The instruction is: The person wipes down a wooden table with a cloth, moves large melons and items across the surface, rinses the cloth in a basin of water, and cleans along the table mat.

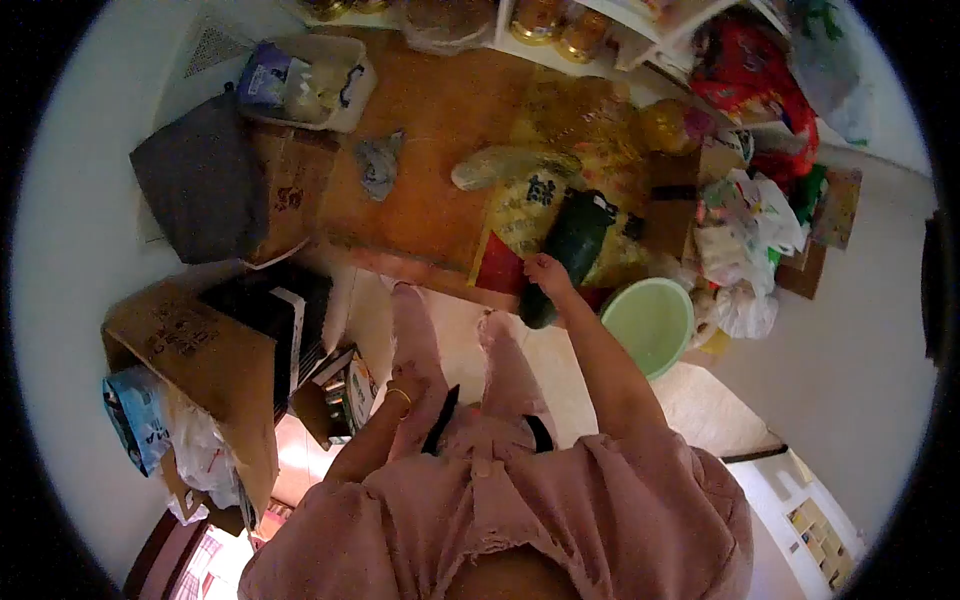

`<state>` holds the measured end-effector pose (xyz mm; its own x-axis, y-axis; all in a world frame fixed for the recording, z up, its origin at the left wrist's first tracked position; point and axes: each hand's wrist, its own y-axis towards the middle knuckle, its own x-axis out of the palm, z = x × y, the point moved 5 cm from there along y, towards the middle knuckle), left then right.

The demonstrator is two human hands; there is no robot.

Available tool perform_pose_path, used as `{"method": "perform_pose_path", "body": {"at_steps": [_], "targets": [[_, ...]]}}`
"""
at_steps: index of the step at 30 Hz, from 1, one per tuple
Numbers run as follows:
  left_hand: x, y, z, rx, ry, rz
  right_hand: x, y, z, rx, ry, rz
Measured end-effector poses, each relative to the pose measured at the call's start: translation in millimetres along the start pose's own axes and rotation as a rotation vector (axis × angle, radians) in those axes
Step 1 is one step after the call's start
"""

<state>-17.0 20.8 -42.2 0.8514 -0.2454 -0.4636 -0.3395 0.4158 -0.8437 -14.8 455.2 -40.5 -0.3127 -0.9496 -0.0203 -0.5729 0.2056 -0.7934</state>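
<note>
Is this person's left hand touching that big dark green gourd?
No, the left hand rests against the pink trouser leg, apart from the dark green gourd.

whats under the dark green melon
A yellow printed sheet shows beside the melon; the part directly beneath is covered, so anything else there can't be seen.

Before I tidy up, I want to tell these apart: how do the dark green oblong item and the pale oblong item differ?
The dark green oblong item looks thicker; the pale oblong item looks slimmer. The dark green one slants toward the person, while the pale one lies nearly crosswise. The right hand is at the dark green one; no hand is at the pale one. Both are long and rounded.
</note>
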Motion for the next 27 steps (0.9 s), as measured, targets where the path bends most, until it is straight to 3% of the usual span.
{"method": "perform_pose_path", "body": {"at_steps": [2, 3, 4, 5, 6, 7, 9, 11, 15, 17, 21, 24, 27], "targets": [[7.1, 41.8, 9.6, -0.008, 0.187, -0.227, 24.8, -6.4, -32.2, -0.136, -0.236, 0.121], [10.2, 92.8, 23.1, 0.026, 0.231, -0.292, -18.8, 50.1, -58.2, -0.134, -0.327, 0.205], [1.8, 76.2, 24.1, -0.13, 0.071, -0.214, -5.1, 56.4, -53.7, -0.172, -0.229, 0.209], [-31.6, 35.9, -15.5, -0.349, -0.051, -0.121, 35.2, 64.3, -71.0, -0.2, -0.327, 0.172], [-59.9, 26.2, -21.5, -0.362, -0.045, -0.133, 76.0, 73.2, -88.2, -0.232, -0.424, 0.138], [-86.9, 34.3, -15.1, -0.403, -0.326, -0.121, 84.7, 104.4, -91.3, -0.223, -0.436, 0.141], [-109.2, 40.3, -26.6, -0.473, -0.601, -0.109, 130.1, 160.6, -118.8, -0.659, -0.462, 0.215], [-113.7, 58.8, -45.1, -0.408, -0.447, -0.074, 171.9, 185.7, -193.5, -0.463, -0.793, 0.122], [-119.5, 70.7, -64.1, -0.326, -0.045, 0.011, 244.7, 293.7, -214.9, -0.329, -0.795, 0.082], [-119.2, 73.1, -67.3, -0.334, 0.01, 0.006, 263.0, 333.3, -211.8, -0.491, -0.674, 0.444], [-116.6, 87.3, -86.6, -0.331, 0.058, 0.075, 279.8, 359.8, -208.9, -0.271, -0.863, 0.527], [-127.7, 89.6, -82.2, -0.253, 0.003, 0.154, 258.0, 367.7, -210.6, -0.396, -0.846, 0.549], [-127.6, 85.9, -85.4, -0.262, 0.035, 0.109, 222.1, 357.6, -218.2, -0.609, -0.593, 0.524]]}}
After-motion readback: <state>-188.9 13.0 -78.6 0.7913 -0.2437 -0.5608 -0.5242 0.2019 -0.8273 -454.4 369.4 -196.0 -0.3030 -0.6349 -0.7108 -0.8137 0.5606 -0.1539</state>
